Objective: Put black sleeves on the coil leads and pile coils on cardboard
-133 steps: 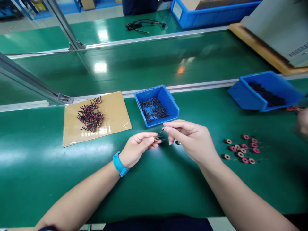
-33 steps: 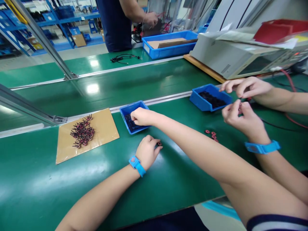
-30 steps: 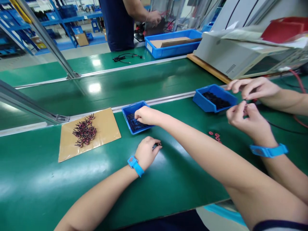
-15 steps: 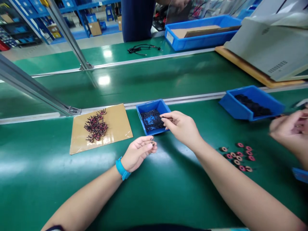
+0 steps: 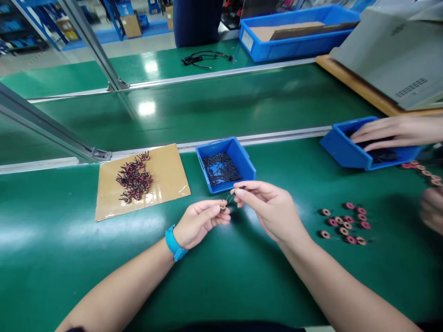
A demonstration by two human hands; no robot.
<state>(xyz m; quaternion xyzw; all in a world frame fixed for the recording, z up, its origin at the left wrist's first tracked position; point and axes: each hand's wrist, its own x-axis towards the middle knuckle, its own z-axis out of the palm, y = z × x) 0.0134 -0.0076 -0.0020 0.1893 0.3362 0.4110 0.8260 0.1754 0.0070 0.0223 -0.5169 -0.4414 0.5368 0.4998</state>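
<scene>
Between thumb and fingers, my left hand (image 5: 202, 221) holds a small copper-coloured coil (image 5: 222, 207) with thin wire leads pointing up. My right hand (image 5: 268, 205) pinches a short black tube (image 5: 240, 187) beside those leads; whether they touch is too small to tell. Just behind my hands is an open blue bin (image 5: 247, 168) with many black tubes (image 5: 223, 169) in it. On the left, a cardboard sheet (image 5: 169, 180) bears a pile of coils with black-sleeved leads (image 5: 136, 180). Several pink and tan ring coils (image 5: 346, 223) lie on the green table to the right.
At the right, a co-worker's hand (image 5: 398, 131) reaches into another blue bin (image 5: 341, 150); their other hand (image 5: 431, 210) is blurred. Metal posts (image 5: 44, 122) rise at the left. Behind are a large blue tray (image 5: 301, 48), a black cable (image 5: 204, 57) and a grey machine casing (image 5: 387, 60).
My right hand has moved from the bin's edge down toward the coil, with the black tube now visible in its fingers. The co-worker's hand has gone into the right bin.
</scene>
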